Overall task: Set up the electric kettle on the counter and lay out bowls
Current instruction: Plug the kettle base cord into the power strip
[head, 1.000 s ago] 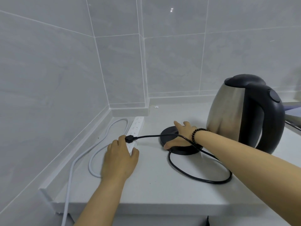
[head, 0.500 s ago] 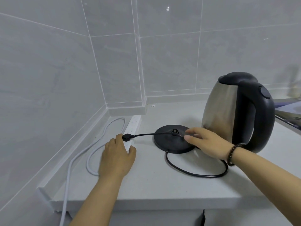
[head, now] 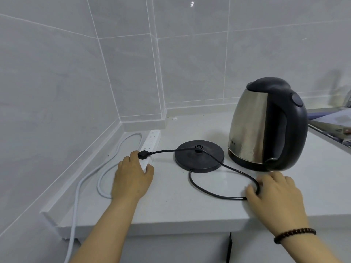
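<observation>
White tabletop (head: 171, 202): left hand (head: 133, 177) grips power strip (head: 149, 147), right hand (head: 275, 194) lies released on cord (head: 209, 192) at four o'clock; clear cord off base (head: 199, 156) before seating kettle (head: 266, 126).

Silver kettle (head: 252, 126) with black lid and handle; left of the kettle, a black round base (head: 199, 158), black cord (head: 218, 195), white power strip (head: 150, 143); pale grey table (head: 171, 205).
</observation>
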Available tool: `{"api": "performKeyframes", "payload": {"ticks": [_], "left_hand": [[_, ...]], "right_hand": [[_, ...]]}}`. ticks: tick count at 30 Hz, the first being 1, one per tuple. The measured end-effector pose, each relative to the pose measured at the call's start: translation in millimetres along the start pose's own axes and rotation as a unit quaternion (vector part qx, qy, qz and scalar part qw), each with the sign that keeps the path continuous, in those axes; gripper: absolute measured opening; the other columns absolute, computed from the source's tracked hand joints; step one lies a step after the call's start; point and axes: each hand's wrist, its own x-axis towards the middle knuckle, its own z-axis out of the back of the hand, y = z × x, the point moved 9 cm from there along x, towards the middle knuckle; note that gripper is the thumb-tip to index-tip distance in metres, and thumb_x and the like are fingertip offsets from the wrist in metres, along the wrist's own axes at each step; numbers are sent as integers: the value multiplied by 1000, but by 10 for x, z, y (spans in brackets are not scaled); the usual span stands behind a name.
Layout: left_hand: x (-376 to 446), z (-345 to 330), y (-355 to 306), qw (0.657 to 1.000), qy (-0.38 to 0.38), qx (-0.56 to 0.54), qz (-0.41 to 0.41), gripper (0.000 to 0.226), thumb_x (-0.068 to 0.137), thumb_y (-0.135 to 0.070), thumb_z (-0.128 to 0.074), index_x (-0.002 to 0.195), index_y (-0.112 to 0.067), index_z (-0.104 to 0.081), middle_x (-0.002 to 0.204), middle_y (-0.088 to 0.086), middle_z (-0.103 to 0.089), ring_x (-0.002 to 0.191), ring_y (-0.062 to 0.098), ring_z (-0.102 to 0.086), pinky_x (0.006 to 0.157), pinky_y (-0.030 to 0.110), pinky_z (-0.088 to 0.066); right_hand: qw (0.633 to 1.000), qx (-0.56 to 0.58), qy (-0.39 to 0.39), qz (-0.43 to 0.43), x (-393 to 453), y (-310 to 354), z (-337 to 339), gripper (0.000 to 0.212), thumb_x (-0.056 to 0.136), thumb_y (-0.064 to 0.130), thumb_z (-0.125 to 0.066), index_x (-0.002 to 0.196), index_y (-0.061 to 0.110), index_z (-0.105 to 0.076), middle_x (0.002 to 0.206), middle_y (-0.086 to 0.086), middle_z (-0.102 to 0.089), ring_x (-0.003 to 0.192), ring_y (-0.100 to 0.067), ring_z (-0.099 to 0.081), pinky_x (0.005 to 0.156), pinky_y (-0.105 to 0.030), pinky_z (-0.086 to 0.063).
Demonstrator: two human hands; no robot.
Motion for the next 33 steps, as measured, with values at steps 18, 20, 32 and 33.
{"api": "performKeyframes", "payload": {"ticks": [18, 20, 32, 33], "left_hand": [[5, 5, 4, 1000, 1, 6, 0, 47, 89, -40, -50, 131, -21, -41, 107, 0, -52, 100, 19, -46, 80, 37, -47], [0, 7, 8, 1000, 1, 5, 2, 47, 89, -40, -50, 131, -21, -41, 107, 0, -52, 100, 19, -46, 79, 36, -46], [-3, 3, 6, 1000, 15, 13, 12, 46, 89, -43, -51, 129, -23, -44, 111, 3, -55, 107, 24, -49, 86, 40, -47], [-3, -14, 24, 1000, 22, 6, 9, 47, 88, -45, -50, 129, -23, -45, 112, 3, -56, 107, 24, -50, 87, 42, -47]], "right_hand": [[824, 480, -245, 177, -144, 411, 879, 21, 95, -3, -50, 107, 11, -59, 92, 7, -72, 89, -4, -70, 78, -16, -55], [819, 401, -287, 292, -351, 671, 1069, 24, 91, -7, -52, 107, 7, -61, 97, 1, -70, 91, -7, -68, 83, -17, -53], [728, 126, -174, 651, -1372, 1551, 179, 22, 101, 11, -35, 110, 18, -54, 102, 12, -73, 102, -5, -66, 87, -22, -52], [739, 92, -148, 651, -1374, 1596, 8, 24, 102, 10, -28, 108, 20, -50, 100, 17, -72, 101, 0, -65, 89, -21, -50]]}}
